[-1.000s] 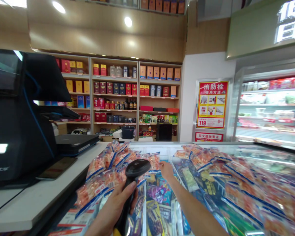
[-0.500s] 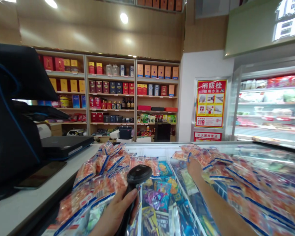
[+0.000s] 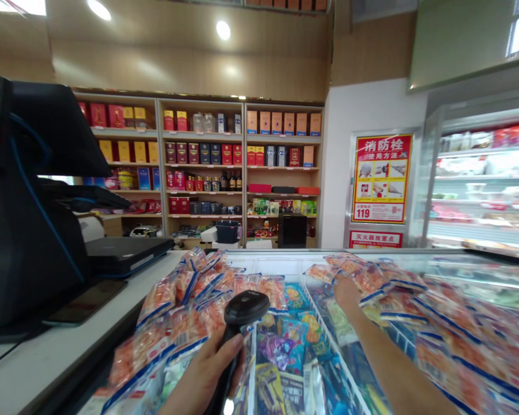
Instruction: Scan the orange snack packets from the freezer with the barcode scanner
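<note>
Low in the middle of the view, my left hand (image 3: 211, 363) is wrapped around the handle of a black barcode scanner (image 3: 247, 306). The scanner stands upright, its head raised over the freezer. To the right, my right hand (image 3: 347, 290) reaches forward among clear snack packets (image 3: 369, 279) with orange contents and blue edges. It appears to touch one at the pile's left end, but its fingers are hidden. More packets of the same kind (image 3: 185, 328) lie heaped on the left, beside and behind the scanner.
A wire basket (image 3: 328, 331) divides frozen packs, including a purple pack (image 3: 277, 349). On the left counter (image 3: 30, 369) are a dark phone (image 3: 86, 301), a flat black device (image 3: 127, 253) and a black terminal (image 3: 56, 127). Shelves (image 3: 205, 135) of boxed goods stand beyond the freezer.
The whole view has swung slightly left, so the scene sits farther right. My left hand keeps its grip on the scanner; my right hand stays at the right-hand packets.
</note>
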`<state>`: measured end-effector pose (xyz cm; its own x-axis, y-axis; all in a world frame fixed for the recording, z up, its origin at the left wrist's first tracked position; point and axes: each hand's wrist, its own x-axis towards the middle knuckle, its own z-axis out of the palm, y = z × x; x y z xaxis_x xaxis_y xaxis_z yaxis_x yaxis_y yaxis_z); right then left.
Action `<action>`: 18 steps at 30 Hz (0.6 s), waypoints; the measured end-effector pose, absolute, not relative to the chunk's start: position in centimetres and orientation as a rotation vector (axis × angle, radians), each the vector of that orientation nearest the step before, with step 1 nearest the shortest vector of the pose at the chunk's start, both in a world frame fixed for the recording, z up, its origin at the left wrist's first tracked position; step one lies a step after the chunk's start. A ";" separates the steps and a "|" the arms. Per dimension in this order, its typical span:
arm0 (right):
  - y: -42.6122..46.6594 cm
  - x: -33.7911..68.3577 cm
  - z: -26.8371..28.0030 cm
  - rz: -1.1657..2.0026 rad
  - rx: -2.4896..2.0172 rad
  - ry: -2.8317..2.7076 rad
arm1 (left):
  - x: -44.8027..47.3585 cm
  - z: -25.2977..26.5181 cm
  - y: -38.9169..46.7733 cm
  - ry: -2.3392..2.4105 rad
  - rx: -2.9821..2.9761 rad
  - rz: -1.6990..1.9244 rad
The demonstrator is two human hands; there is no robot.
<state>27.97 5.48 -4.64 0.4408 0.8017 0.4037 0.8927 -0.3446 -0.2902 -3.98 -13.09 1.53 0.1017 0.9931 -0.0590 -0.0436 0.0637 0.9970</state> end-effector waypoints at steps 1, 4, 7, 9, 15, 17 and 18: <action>5.6 28.0 -4.7 -0.271 -2.243 -1.446 | -4.0 1.5 -13.1 1.124 1.176 1.115; 6.1 28.4 -5.0 -0.274 -2.272 -1.549 | -4.1 1.4 -12.8 1.124 1.181 1.111; 6.5 28.7 -5.2 -0.278 -2.268 -1.656 | -4.3 1.2 -12.5 1.130 1.200 1.112; 6.0 28.3 -5.1 -0.312 -2.235 -1.719 | -4.3 1.2 -12.4 1.128 1.195 1.118; 0.9 23.9 -4.1 -0.306 -2.040 -2.023 | -4.3 1.7 -13.1 1.094 1.182 1.124; -0.7 22.8 -3.4 -0.175 -1.973 -2.100 | -4.3 1.9 -13.6 1.071 1.184 1.116; -1.2 22.6 -3.0 -0.123 -1.939 -2.104 | -4.2 2.0 -13.8 1.059 1.191 1.109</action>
<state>22.57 -1.16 -3.03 -0.0624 0.9641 0.2583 0.9876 0.0970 -0.1236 -4.24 -13.80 2.01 0.1501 0.9882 -0.0310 -0.0768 0.0429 0.9961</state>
